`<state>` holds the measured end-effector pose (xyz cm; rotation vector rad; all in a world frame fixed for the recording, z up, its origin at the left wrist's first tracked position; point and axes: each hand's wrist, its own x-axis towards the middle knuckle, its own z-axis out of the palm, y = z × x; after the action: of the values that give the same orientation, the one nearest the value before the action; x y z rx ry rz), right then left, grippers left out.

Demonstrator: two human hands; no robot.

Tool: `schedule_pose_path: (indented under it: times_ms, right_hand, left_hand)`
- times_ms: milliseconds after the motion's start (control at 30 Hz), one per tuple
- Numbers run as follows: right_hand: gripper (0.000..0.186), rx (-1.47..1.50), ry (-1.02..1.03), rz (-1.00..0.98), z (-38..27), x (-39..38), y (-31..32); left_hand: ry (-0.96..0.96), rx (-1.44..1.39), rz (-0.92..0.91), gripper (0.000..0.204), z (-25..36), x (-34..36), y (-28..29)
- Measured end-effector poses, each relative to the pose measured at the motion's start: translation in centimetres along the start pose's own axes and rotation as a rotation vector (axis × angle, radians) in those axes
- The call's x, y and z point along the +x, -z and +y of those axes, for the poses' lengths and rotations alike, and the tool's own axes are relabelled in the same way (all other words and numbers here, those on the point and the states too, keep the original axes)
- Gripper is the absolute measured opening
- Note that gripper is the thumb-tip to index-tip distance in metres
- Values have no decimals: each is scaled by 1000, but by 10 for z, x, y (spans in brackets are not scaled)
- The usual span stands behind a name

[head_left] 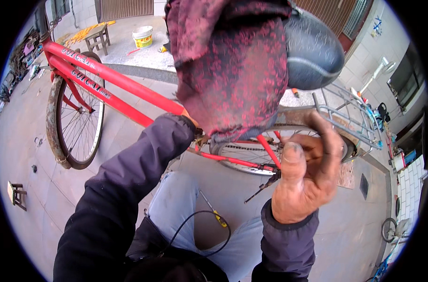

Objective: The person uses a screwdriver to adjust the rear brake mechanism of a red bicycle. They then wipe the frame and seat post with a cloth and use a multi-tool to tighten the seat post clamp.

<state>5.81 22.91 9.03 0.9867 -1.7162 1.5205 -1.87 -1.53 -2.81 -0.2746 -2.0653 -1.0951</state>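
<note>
this looks like a home's paved yard: pale slabs [54,183] underfoot, a raised ledge [120,60], a brown slatted door [127,9], a white-tiled wall [414,188] and a window [407,70]. a wooden stool [97,40], a white-and-yellow bucket [142,40] and a yellow spread [84,34], too small to identify, occupy the ledge. heaped clutter [23,61] lines the left side, and a red bicycle [129,87] fills the middle.

On my feed, the left sleeve [129,164] ran black above, then wrinkled purple-grey toward the wrist. Right sleeve [289,244] matched, with a gathered dark cuff [294,223]. I also noted pale blue jeans [175,204], plus a thin black cable [181,226] looped over the lap.
</note>
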Motion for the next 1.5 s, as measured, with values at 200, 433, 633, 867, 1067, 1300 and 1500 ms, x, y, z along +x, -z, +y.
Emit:
schedule_pose_path:
  times_ms: [200,433,633,867,1067,1300,1500]
  right_hand:
    - [50,-476,582,20,-74,73,-35]
    - [30,-703,750,-55,-36,112,-83]
    - [20,-549,751,40,-24,96,-85]
    - [22,-642,682,-5,-32,99,-85]
    - [31,-846,562,-80,-51,127,-74]
    - [10,-779,751,-54,-17,157,-48]
    - [23,-687,768,-28,-11,152,44]
  left_hand:
    - [-27,-51,-19,37,6,-2,1]
    - [-148,-140,-91,49,29,6,4]
    - [609,-779,14,32,19,-5,13]
    - [628,-1352,-11,33,78,-7,40]
    - [468,-1060,-43,29,56,10,25]
    - [344,-145,57,24,-11,-17,11]
    - [369,-137,132,27,-6,-6,-3]
